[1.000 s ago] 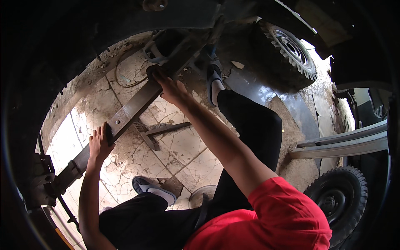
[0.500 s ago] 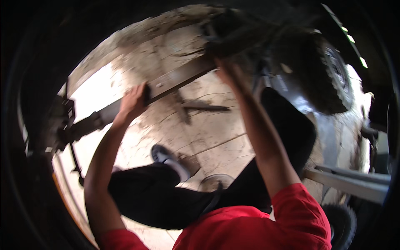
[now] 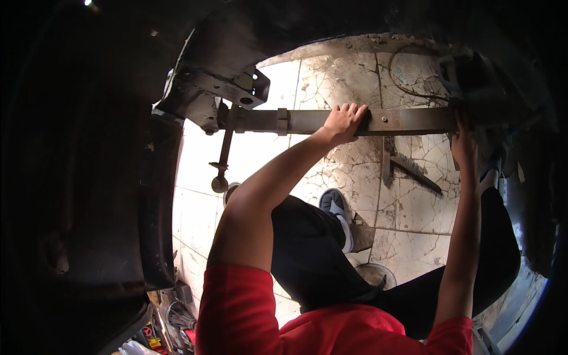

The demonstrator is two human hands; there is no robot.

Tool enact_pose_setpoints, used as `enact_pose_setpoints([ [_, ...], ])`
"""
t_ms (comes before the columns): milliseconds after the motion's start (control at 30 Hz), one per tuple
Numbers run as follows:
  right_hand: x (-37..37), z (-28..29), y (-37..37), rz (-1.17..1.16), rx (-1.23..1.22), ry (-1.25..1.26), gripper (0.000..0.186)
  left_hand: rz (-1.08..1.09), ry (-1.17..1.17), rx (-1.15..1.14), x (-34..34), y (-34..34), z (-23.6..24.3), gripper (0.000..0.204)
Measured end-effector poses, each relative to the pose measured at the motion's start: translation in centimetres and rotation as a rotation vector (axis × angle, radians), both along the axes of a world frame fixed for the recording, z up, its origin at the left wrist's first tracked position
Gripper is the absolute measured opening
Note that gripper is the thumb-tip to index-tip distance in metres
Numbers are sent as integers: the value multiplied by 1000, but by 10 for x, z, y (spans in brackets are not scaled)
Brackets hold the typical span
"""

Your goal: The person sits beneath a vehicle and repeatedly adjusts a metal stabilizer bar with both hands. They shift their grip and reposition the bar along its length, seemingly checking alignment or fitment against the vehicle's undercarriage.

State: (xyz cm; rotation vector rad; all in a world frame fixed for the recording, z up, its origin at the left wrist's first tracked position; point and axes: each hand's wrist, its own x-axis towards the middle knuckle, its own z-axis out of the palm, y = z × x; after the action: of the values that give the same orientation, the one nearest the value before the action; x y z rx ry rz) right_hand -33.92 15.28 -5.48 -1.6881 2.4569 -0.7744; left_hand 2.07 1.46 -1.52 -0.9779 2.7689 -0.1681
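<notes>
A long, flat steel leaf spring (image 3: 408,121) runs level across the upper middle, a clip (image 3: 283,121) around its left part. My left hand (image 3: 344,123) is closed over it near the middle, fingers wrapped across the top edge. Farther right, my right hand (image 3: 465,145) grips the same spring where it passes into shadow; its fingertips are hard to see. The spring's left end meets a dark bracket (image 3: 236,89) with holes. From there a short link rod (image 3: 225,151) hangs down to a round eye.
Dark vehicle bodywork (image 3: 106,195) fills the left side. On the cracked tile floor (image 3: 414,207) lie a wire brush (image 3: 414,171) and a round metal piece (image 3: 377,275). A thin cable (image 3: 393,77) curves at the back. Assorted tools (image 3: 177,316) sit at lower left.
My view has swung left, so the spring now looks level and farther right, and its left bracket shows clearly. Both hands stay on the spring.
</notes>
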Motion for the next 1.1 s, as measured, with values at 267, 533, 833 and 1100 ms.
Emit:
enact_pose_setpoints([
  [267, -24, -10, 0, 143, -165, 92, 80, 10, -47, 128, -11, -12, 8, 112],
  [533, 5, 21, 21, -74, 310, 44, 74, 0, -80, 91, -6, -5, 5, 115],
  [833, -19, -16, 16, 58, 65, 160, 73, 44, -28, 25, -9, -7, -15, 113],
  [1100, -17, -19, 18, 73, 0, 187, 71, 47, -40, 21, -8, -7, -9, 111],
])
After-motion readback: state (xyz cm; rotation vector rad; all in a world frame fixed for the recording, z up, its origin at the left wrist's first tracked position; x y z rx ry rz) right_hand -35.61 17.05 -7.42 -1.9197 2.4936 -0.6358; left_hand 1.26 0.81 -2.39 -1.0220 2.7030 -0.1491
